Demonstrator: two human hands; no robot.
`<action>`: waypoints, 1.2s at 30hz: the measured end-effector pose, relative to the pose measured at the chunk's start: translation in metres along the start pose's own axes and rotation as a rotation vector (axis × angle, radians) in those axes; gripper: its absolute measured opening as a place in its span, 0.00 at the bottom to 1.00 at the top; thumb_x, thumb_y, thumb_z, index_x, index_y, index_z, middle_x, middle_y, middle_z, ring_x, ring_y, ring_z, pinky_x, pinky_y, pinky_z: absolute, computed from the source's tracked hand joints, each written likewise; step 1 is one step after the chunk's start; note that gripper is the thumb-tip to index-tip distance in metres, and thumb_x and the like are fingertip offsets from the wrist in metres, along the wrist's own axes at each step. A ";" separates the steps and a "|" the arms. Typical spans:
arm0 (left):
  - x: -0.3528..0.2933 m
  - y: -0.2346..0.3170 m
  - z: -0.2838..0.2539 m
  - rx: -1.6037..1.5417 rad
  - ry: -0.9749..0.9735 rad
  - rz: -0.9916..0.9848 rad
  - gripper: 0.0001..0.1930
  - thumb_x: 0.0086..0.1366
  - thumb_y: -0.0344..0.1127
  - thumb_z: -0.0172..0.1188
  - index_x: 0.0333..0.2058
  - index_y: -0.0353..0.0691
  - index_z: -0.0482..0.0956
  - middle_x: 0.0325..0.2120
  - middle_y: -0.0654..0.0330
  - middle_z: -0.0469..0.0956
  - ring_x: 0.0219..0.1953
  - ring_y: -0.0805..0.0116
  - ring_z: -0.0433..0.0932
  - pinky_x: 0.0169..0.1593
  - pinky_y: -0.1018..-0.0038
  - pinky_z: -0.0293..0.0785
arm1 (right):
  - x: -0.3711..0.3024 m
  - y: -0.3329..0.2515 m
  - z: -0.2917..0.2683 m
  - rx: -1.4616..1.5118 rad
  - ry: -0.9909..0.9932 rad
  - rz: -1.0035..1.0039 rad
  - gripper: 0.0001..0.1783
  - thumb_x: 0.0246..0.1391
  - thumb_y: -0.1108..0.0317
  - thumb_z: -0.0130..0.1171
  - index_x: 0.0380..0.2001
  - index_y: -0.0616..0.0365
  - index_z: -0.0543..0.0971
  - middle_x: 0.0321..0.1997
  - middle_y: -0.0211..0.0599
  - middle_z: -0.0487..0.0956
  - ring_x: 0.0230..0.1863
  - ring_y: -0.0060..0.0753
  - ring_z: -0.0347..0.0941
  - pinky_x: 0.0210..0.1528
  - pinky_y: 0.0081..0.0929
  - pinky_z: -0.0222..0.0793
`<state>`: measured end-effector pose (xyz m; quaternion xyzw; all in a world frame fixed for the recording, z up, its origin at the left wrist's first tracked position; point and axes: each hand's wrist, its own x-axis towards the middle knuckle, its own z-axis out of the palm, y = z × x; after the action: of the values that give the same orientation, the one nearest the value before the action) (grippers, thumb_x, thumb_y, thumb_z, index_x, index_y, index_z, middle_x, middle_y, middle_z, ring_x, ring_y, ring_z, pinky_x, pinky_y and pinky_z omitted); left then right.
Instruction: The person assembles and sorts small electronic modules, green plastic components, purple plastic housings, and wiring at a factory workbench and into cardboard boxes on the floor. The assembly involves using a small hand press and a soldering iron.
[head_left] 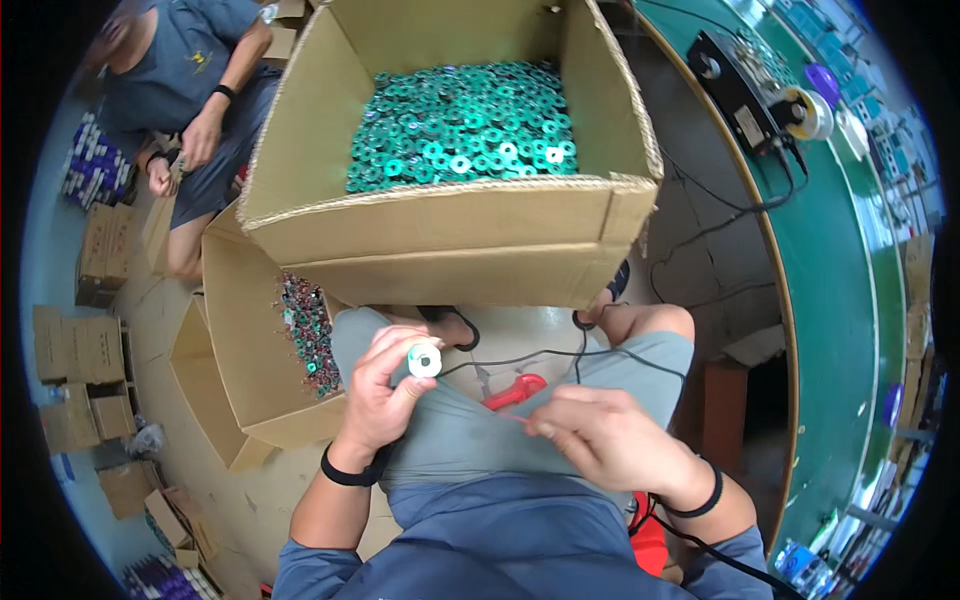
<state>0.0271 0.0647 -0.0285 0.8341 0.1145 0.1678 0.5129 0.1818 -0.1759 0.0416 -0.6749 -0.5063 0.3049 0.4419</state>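
Note:
My left hand (382, 388), closed, holds a small round white-and-green disc (424, 349) with a dark centre, its flat face up. To its right my right hand (605, 435) is closed, thumb and fingers pinching a thin pinkish strand (515, 417) that sticks out leftward; whether the strand reaches the disc cannot be made out. Just ahead of my lap stands a large cardboard box (450, 225) with a heap of green ring-shaped discs (455, 125) in it. Below and between my hands, a red object (516, 391) partly shows.
A lower cardboard box (240, 350) at the left contains small green parts with reddish wires (308, 325). A dark cable (540, 353) crosses above my lap. The green workbench (815, 290) along the right bears a black device (735, 95). Another person (185, 75) sits at the far left.

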 end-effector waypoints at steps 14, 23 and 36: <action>-0.094 -0.077 -0.112 -0.978 0.491 -0.464 0.21 0.66 0.23 0.57 0.58 0.34 0.71 0.45 0.53 0.79 0.34 0.74 0.78 0.38 0.79 0.78 | 0.150 -0.081 -0.047 -0.357 0.223 -0.237 0.07 0.52 0.78 0.62 0.36 0.60 0.80 0.26 0.38 0.78 0.28 0.40 0.76 0.30 0.31 0.71; -0.105 -0.165 -0.184 -0.069 0.547 -0.696 0.13 0.63 0.28 0.65 0.46 0.36 0.80 0.22 0.69 0.75 0.21 0.83 0.70 0.27 0.83 0.67 | 0.201 -0.003 -0.033 -0.431 0.470 -0.092 0.06 0.66 0.76 0.52 0.39 0.66 0.78 0.27 0.32 0.78 0.29 0.18 0.75 0.33 0.18 0.69; 0.104 0.040 -0.229 0.072 0.147 -0.174 0.19 0.54 0.22 0.67 0.46 0.33 0.78 0.42 0.59 0.77 0.38 0.76 0.76 0.43 0.81 0.74 | 0.211 0.018 -0.030 -0.028 0.697 -0.015 0.06 0.66 0.74 0.53 0.40 0.65 0.77 0.26 0.29 0.78 0.28 0.18 0.76 0.32 0.17 0.72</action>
<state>0.0323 0.2719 0.1196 0.8242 0.2298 0.1791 0.4857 0.2788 0.0147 0.0451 -0.7406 -0.3340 0.0460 0.5813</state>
